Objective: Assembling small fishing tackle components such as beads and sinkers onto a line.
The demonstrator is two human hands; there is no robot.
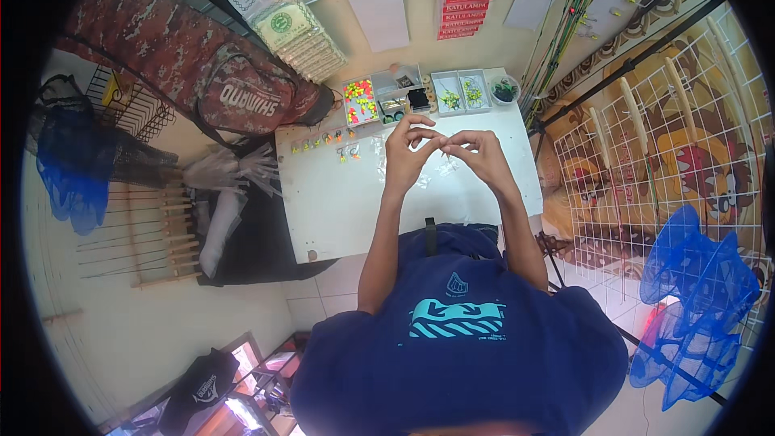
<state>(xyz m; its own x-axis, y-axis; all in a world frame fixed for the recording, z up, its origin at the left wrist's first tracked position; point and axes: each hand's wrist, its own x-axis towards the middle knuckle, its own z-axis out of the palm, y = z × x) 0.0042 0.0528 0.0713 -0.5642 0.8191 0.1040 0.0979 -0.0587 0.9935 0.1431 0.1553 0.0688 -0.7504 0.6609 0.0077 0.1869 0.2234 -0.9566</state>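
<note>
Above the middle of the white table (335,218), my left hand (410,149) and my right hand (482,157) meet at the fingertips. Each is closed in a pinch of thumb and forefinger. A thin, tiny piece seems to sit between them, too small to name. To the left of my hands lie small clear packets (347,153) with orange and yellow-green bits, some in a row. Behind my hands stand an open box of pink and yellow beads (361,103) and a divided grey-white tray (476,110) with yellow-green pieces.
A round tub (504,90) of dark green pieces stands at the table's back right. A camouflage bag (234,89) leans in from the left. Packets and thin rods (561,40) hang behind. Blue nets (698,307) hang on the white wire rack (613,194) at right.
</note>
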